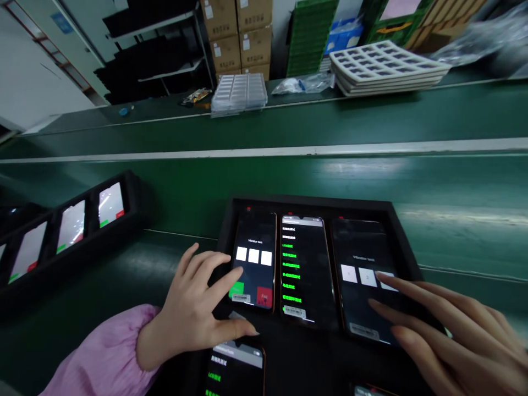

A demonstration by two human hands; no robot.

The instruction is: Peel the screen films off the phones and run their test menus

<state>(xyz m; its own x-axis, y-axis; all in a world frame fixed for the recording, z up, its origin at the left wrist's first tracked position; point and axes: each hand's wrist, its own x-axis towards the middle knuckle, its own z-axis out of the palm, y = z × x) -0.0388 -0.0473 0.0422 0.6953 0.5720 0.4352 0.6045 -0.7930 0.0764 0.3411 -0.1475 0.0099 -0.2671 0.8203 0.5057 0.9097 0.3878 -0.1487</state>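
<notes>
A black foam tray [313,203] holds several smartphones with lit screens. My left hand [198,302] is spread, its fingers over the lower left part of the left phone [254,231], which reads "Vibrator test" with three white squares and green and red buttons. The middle phone [307,264] lists lines in white and green text. Over the right phone [358,239], also reading "Vibrator test", my right hand [454,324] has its fingers stretched out, one fingertip by the squares. Below my left thumb lies another phone [235,371] with a similar list. Neither hand grips anything.
Left of me, a second black tray [136,203] carries several phones with white screens. Across the back ledge stand clear plastic trays [239,92], a plastic bag [303,84] and stacked white trays [383,66]. Cardboard boxes [241,33] and green crates [312,36] are beyond.
</notes>
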